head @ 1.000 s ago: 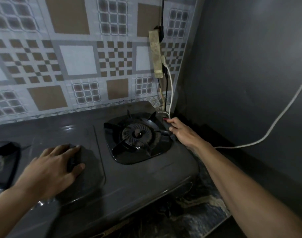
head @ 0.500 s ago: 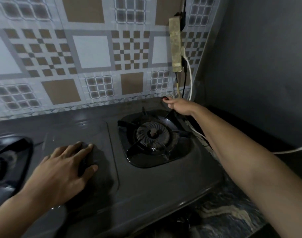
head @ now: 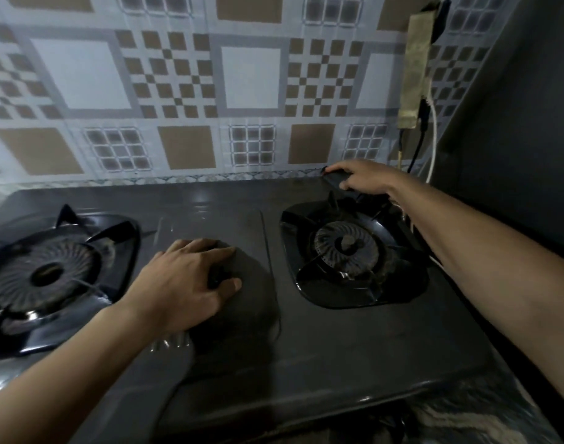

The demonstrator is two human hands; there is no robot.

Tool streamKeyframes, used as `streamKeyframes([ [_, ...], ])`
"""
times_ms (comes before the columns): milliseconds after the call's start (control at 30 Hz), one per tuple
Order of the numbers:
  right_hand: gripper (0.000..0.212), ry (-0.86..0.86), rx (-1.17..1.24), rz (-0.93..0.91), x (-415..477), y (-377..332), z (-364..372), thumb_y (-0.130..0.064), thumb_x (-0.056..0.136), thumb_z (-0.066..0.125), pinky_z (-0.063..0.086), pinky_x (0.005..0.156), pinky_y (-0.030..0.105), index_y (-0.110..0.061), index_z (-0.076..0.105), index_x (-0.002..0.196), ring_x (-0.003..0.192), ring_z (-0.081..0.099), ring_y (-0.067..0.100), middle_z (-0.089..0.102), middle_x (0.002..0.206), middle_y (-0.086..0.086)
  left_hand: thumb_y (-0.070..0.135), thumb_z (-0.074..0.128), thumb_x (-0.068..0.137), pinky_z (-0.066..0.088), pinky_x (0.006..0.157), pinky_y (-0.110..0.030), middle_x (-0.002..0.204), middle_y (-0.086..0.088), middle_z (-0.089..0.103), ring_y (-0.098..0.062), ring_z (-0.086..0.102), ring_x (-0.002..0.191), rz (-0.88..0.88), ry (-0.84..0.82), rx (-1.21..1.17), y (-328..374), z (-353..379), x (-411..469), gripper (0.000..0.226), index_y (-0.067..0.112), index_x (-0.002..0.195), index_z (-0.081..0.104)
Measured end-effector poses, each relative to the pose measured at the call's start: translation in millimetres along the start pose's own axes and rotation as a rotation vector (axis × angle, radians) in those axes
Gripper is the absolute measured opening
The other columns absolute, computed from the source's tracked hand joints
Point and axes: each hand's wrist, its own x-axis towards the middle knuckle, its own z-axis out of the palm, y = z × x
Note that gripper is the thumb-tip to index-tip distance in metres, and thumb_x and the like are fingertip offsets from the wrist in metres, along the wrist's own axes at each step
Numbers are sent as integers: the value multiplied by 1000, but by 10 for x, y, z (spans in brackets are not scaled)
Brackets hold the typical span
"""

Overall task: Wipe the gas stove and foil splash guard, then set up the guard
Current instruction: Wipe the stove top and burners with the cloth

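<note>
2 hands on the gas stove (head: pixel 322 341): left hand (head: pixel 184 283) pressed flat, right hand (head: pixel 364 181) pinching a dark cloth (head: pixel 336 180).

Dark grey gas stove (head: pixel 322 341), glossy black burner trays (head: pixel 354 251) on it. The wall tiles (head: pixel 178 91) showed brown squares, white squares and brown-and-white checks with grey borders. A dark cloth (head: pixel 340 181) and a white cable (head: pixel 434 139) showed at the back right.

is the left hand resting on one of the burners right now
No, the left hand lies flat on the stove's middle panel, between the left burner and the right burner, touching neither.
</note>
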Motion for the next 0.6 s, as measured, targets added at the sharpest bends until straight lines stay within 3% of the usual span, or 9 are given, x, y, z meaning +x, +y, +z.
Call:
streamKeyframes([
  [67,53,43,-68,-20,14,75,41,-10,99,50,33,100,31,-26,42,148,139,36,27,33,157,5,74,36,76,41,107,-43,151,14,43,-21,39,136,-17,31,21,-33,-32,-4,78,39,145,42],
  [167,55,10,-148,-23,84,62,123,-8,102,40,18,115,30,-28,32,153,149,17,25,15,164,4,73,40,77,41,106,-42,151,13,42,-22,40,136,-51,26,24,-53,-23,-20,78,37,146,42],
  [333,58,-139,-174,-44,267,-261,70,-6,100,46,30,111,34,-37,38,148,141,34,30,25,162,5,70,40,83,38,110,-42,158,9,33,-23,32,142,-52,6,31,-44,-10,-14,77,36,151,34],
  [500,59,-215,-187,-132,436,-725,133,-7,95,55,30,115,39,-42,46,142,139,37,27,32,159,-2,72,37,80,38,110,-42,157,9,34,-23,33,141,-55,22,25,-64,4,-24,79,36,150,35],
  [600,61,-217,-210,-169,420,-887,222,-6,96,53,30,115,40,-39,41,146,141,35,26,30,160,0,72,36,78,37,111,-43,158,8,34,-23,32,142,-71,21,15,-65,19,-15,80,37,150,35],
])
